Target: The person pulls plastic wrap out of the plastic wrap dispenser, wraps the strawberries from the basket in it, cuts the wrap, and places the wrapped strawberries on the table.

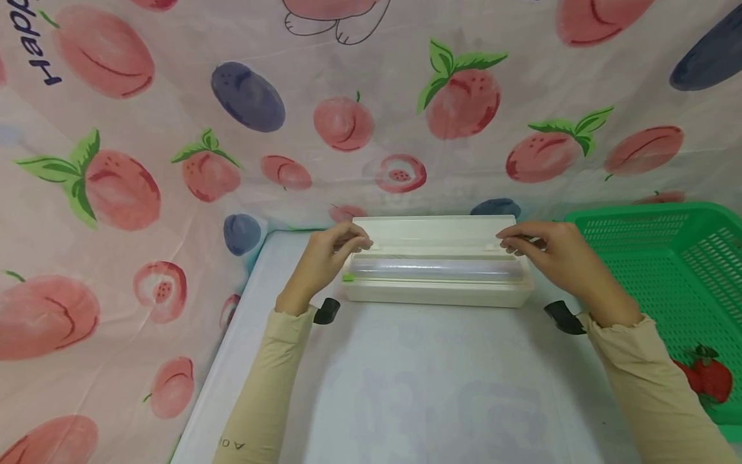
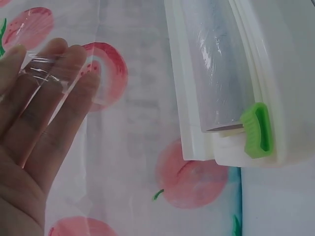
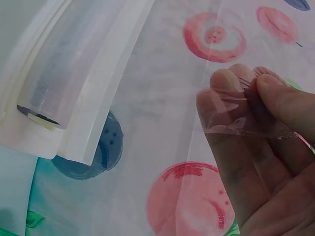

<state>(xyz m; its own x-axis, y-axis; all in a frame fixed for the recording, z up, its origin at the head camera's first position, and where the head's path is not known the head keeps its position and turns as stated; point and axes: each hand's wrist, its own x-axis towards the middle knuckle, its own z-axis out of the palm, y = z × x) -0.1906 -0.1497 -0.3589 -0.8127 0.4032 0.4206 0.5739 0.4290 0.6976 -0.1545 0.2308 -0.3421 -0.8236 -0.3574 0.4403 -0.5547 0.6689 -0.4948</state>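
A white cling film box [image 1: 435, 295] lies on the table with its lid [image 1: 431, 227] raised at the back. Inside it is a roll of clear cling film [image 1: 429, 269]. At the box's left end sits a green slide cutter [image 2: 258, 130]. My left hand [image 1: 324, 254] is above the left end, pinching a film corner [image 2: 47, 71] between thumb and forefinger. Above the right end, my right hand [image 1: 559, 248] pinches the other film corner [image 3: 231, 105], which drapes over its fingers. The transparent sheet between the hands hardly shows in the head view.
A green plastic basket [image 1: 655, 211] stands to the right, partly behind the right forearm, with red strawberries [image 1: 713, 380] in it. A fruit-printed cloth [image 1: 406, 84] hangs behind the white table [image 1: 429, 380] and along its left side.
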